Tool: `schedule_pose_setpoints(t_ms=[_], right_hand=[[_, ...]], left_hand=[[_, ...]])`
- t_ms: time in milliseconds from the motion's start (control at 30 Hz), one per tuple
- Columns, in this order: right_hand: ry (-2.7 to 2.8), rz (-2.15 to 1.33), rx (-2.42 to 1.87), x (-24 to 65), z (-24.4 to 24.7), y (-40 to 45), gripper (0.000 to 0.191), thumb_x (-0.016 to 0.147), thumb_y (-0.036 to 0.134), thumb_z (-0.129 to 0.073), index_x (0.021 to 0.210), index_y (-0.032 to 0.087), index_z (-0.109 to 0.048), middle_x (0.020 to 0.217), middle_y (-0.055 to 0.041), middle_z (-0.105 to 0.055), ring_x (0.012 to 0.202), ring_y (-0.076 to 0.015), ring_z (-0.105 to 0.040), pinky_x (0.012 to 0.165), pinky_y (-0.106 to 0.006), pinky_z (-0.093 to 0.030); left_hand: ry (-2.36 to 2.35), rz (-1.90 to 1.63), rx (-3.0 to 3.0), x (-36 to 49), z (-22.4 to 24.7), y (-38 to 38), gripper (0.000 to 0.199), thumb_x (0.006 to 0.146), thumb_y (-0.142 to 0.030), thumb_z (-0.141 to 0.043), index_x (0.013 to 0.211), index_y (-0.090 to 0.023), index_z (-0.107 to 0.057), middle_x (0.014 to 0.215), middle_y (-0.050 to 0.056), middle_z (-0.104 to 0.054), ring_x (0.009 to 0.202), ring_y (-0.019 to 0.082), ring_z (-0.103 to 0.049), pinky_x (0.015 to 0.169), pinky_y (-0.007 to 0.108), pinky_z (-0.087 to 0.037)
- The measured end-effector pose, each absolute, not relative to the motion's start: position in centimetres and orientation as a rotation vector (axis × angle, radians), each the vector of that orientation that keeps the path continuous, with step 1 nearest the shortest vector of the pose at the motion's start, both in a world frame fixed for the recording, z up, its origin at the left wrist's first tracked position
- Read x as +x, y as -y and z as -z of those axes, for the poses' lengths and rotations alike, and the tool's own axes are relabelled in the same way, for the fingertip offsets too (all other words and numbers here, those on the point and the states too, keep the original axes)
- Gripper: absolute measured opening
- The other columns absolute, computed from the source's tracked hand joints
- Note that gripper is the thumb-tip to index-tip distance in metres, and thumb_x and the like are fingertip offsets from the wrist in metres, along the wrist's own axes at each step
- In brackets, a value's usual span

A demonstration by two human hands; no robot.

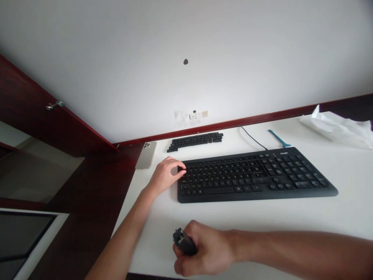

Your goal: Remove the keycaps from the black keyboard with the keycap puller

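A large black keyboard (221,191) lies on the white table, with many of its key places looking bare of caps at the left and middle. My left hand (167,174) is at its upper left corner, thumb and fingertips curved towards each other; whatever is between them, if anything, is too small to make out. In front of the keyboard, my right hand (204,249) is wrapped round a dark handheld tool (184,242) whose end points up and left. Behind the keyboard, loose black keycaps (196,140) are laid out in rows.
A phone (146,155) lies face down near the table's left edge. Behind the keyboard are a blue tool (279,138) and a black cable (253,137). White plastic sheeting (335,126) lies at the back right. The wall with sockets (205,113) runs along the table's far side.
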State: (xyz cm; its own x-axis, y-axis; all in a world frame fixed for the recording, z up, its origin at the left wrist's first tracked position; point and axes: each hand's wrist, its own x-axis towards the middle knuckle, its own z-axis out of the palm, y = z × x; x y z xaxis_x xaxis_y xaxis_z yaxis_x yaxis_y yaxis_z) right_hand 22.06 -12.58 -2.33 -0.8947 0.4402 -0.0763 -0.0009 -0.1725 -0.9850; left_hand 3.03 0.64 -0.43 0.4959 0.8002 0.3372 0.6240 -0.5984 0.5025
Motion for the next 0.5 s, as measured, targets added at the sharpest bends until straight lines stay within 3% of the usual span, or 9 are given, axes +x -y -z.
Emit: schedule_pose_setpoints(t_ms=[267,500], right_hand=[[1.824,-2.129,-0.506,22.2,2.2,12.4,0.028,0.080,0.025,-0.072,0.064,0.017,-0.051,0.057,0.0089,-0.038,0.052,-0.0046,-0.035,0.045,-0.018,-0.030],[1.850,-2.124,-0.521,22.2,2.3,12.5,0.030,0.081,0.027,-0.072,0.063,0.017,-0.050,0.057,0.0082,-0.039,0.053,-0.0047,-0.036,0.046,-0.018,-0.031]], left_hand=[[-1.413,-0.825,2.587,2.0,0.2,-4.0,0.010,0.091,-0.020,-0.074,0.098,-0.027,-0.075,0.103,0.000,-0.077,0.103,0.024,-0.068,0.094,0.041,-0.053],[-1.328,-0.764,2.735,2.8,1.1,-8.2,0.009,0.092,-0.020,-0.073,0.098,-0.027,-0.076,0.102,0.002,-0.078,0.109,0.025,-0.064,0.100,0.044,-0.049]])
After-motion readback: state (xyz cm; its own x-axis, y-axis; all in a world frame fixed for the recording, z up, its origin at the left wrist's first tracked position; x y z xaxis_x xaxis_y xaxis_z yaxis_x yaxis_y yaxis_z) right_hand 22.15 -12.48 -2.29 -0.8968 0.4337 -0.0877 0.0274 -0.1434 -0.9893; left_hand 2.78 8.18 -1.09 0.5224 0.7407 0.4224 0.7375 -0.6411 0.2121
